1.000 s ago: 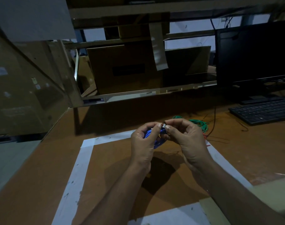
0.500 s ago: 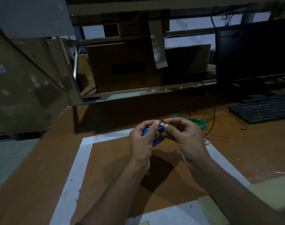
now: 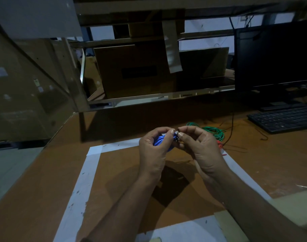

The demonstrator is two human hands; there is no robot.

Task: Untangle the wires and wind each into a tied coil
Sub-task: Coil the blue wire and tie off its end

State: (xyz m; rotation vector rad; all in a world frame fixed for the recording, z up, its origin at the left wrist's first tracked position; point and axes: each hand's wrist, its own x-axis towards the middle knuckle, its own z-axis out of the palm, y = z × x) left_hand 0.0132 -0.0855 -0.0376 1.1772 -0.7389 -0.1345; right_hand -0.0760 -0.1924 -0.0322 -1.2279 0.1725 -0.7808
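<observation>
While raised just above the counter (image 3: 44, 180), left hand (image 3: 153, 154) curled round a small blue wire coil (image 3: 159, 140), thumb and forefinger pinching near its right end. Right hand (image 3: 201, 151) facing it, fingertips (image 3: 180, 135) pinched on the same end of the blue coil, knuckles bent, both forearms angling in from the lower edge. Green wire coil (image 3: 215, 132) lying on the counter just behind the right hand, a bit of red wire (image 3: 220, 145) beside it. White tape border (image 3: 90, 172) framing the work area beneath the hands, bare wood open to the left. Keyboard (image 3: 285, 119) and dark monitor (image 3: 275, 56) at far right. Cardboard box (image 3: 131, 70) behind; its dark label unreadable.
</observation>
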